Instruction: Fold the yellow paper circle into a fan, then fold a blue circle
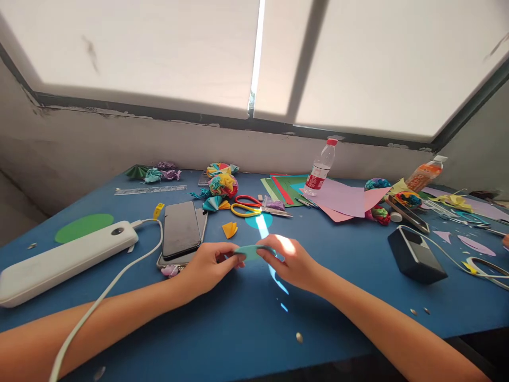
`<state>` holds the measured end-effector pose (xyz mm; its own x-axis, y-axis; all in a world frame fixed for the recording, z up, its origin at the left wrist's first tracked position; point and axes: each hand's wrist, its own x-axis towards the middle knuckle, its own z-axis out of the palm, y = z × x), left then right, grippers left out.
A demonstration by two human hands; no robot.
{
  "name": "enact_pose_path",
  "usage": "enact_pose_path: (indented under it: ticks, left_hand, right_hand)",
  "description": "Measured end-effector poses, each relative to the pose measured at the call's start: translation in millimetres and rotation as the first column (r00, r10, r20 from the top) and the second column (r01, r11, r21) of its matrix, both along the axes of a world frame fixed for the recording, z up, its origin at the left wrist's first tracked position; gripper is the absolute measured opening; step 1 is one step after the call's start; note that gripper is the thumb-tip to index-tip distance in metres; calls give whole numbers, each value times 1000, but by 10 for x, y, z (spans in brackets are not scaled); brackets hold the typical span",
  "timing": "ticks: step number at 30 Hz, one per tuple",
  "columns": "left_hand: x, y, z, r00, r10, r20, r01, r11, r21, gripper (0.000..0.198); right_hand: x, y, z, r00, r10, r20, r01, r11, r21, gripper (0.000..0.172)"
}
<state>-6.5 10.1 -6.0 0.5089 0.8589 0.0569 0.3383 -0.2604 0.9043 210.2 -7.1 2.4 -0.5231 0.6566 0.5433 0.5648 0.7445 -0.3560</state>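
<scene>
Between my two hands is a small piece of teal paper (251,253), held just above the blue table. My left hand (212,265) pinches its left edge between thumb and fingers. On the opposite edge, my right hand (288,260) grips it the same way, with sunlight falling across the knuckles. Beyond the hands lie a flat teal paper circle (254,220) and scissors (274,211) with red and yellow handles. Folded orange paper (229,229) rests a little to the left of them.
Left of my hands are a phone (182,229), a white power bank (67,260) with its cable, and a green paper circle (83,227). Farther back stand a bottle (320,167) and coloured sheets (338,197). A dark box (417,254) sits right; another person's fingers (506,241) show at the edge.
</scene>
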Motion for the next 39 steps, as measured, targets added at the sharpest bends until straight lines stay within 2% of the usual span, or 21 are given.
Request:
enact_pose_path:
  ticks: [4,8,18,25,30,36,39]
  left_hand:
    - [0,-32,39,998,28,-63,-22,995,102,24]
    - [4,-44,81,991,59,-124,-36,983,181,20]
    - [3,-47,102,991,59,-122,-36,982,185,23]
    - [5,-68,117,993,41,-111,-29,994,107,34]
    - [2,-67,116,993,14,-116,-1,994,111,37]
    - [-8,-67,108,991,8,-136,11,990,137,40]
    - [-10,-65,109,990,-8,-137,26,991,132,41]
  right_hand:
    - [4,8,-26,1000,-20,3,20,1000,5,18]
    - [5,14,-39,1000,-20,-20,19,999,-46,17]
    - [1,22,-22,997,-26,-66,15,988,-153,18]
    - [-5,-12,4,996,-81,-39,68,961,-269,27]
    - [-1,-21,29,996,-80,-28,66,939,-338,32]
    - [3,-12,9,990,-134,-32,125,971,-205,22]
    - [1,-13,11,990,-136,-19,130,971,-200,24]
